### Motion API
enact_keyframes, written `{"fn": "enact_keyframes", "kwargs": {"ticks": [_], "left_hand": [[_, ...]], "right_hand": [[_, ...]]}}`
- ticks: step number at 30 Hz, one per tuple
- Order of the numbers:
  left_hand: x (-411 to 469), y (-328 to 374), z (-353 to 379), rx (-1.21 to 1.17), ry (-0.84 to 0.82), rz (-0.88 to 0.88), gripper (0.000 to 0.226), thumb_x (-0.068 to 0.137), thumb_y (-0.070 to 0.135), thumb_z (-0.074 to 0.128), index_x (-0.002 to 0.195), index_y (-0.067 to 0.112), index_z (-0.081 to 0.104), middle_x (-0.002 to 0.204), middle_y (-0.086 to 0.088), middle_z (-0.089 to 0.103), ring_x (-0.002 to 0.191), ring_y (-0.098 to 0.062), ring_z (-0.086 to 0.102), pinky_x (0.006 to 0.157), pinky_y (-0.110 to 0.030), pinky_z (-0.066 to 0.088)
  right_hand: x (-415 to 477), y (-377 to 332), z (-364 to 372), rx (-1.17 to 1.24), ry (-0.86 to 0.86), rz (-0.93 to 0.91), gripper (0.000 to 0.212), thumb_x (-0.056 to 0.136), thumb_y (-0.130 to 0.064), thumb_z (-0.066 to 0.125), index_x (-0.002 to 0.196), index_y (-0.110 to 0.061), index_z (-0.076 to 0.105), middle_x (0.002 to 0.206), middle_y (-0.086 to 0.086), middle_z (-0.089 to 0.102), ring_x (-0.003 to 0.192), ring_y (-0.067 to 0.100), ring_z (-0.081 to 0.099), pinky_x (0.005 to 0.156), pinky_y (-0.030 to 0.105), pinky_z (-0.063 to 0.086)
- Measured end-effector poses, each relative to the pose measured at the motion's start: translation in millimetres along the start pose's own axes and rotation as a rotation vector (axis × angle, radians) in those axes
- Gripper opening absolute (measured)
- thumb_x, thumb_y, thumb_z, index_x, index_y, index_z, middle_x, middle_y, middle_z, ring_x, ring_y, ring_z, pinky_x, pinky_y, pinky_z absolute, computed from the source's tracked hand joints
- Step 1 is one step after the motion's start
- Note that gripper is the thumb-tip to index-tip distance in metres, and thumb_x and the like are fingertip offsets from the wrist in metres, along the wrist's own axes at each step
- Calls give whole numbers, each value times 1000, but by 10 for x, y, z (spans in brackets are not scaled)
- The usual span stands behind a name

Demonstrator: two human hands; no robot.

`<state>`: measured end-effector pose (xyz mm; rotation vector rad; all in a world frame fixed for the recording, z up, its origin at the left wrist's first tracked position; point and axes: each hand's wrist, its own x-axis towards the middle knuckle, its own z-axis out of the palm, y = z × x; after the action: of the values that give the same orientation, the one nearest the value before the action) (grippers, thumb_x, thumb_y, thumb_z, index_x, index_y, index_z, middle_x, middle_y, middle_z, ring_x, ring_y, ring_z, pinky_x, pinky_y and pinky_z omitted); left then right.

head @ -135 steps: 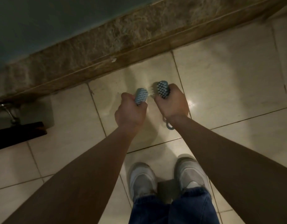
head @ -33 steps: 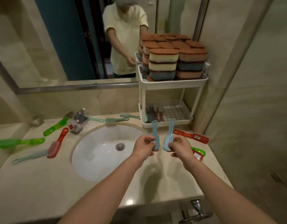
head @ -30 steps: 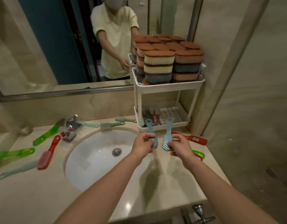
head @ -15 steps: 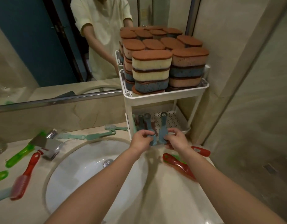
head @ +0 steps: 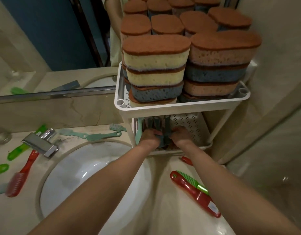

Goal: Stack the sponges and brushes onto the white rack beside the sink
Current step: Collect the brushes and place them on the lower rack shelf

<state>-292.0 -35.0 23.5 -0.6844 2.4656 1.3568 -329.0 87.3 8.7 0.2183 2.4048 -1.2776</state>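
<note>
The white two-tier rack (head: 180, 106) stands right of the sink. Its top tier carries stacked sponges (head: 154, 68) with brown scrub tops. Both my hands reach into the lower tier. My left hand (head: 149, 135) grips one blue brush (head: 160, 141), and my right hand (head: 180, 134) grips a second blue brush (head: 167, 131) beside it. The two brushes lie lengthwise among several brushes (head: 149, 122) stored at the tier's left side. My fingertips are hidden in the shadow under the top tier.
The round white sink (head: 88, 175) lies below my left arm, with a chrome tap (head: 41, 143) behind it. Loose brushes lie around: red (head: 195, 194) and green (head: 192, 181) at the right, teal (head: 104, 135) behind the basin, red (head: 22, 175) and green (head: 19, 149) at the left. A mirror (head: 44, 39) is behind.
I came up from the floor to the counter with a blue brush in each hand. Both hands have moved forward from above the counter into the rack's lower tier.
</note>
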Motion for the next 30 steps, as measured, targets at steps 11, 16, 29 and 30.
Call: {"fn": "enact_keyframes", "kwargs": {"ticks": [11, 16, 29, 30], "left_hand": [[97, -122, 49, 442, 94, 119, 28, 89, 42, 58, 110, 24, 66, 135, -7, 41, 107, -29, 57, 90, -31, 48], [-1, -191, 50, 576, 121, 236, 33, 92, 30, 55, 125, 26, 60, 132, -5, 49, 116, -28, 52, 89, -40, 53], [-571, -248, 154, 254, 51, 542, 30, 92, 16, 52, 117, 29, 61, 124, 6, 54, 108, -13, 56, 89, -30, 51], [-639, -274, 198, 240, 24, 580, 28, 92, 16, 52, 115, 29, 62, 120, 7, 56, 106, -11, 57, 88, -29, 50]], "right_hand": [[106, 80, 97, -193, -23, -78, 20, 89, -16, 53, 101, -22, 68, 115, 8, 68, 101, 26, 63, 79, 27, 46], [61, 130, 107, -164, -44, -89, 23, 93, -21, 53, 106, -20, 71, 111, 7, 70, 98, 25, 65, 89, 38, 54], [-586, 577, -138, 185, 346, -330, 20, 90, -12, 56, 100, -28, 64, 96, -12, 66, 94, 9, 63, 82, 27, 50], [-660, 662, -151, 203, 354, -318, 20, 90, -11, 56, 98, -28, 64, 94, -14, 66, 92, 9, 63, 82, 27, 51]]}}
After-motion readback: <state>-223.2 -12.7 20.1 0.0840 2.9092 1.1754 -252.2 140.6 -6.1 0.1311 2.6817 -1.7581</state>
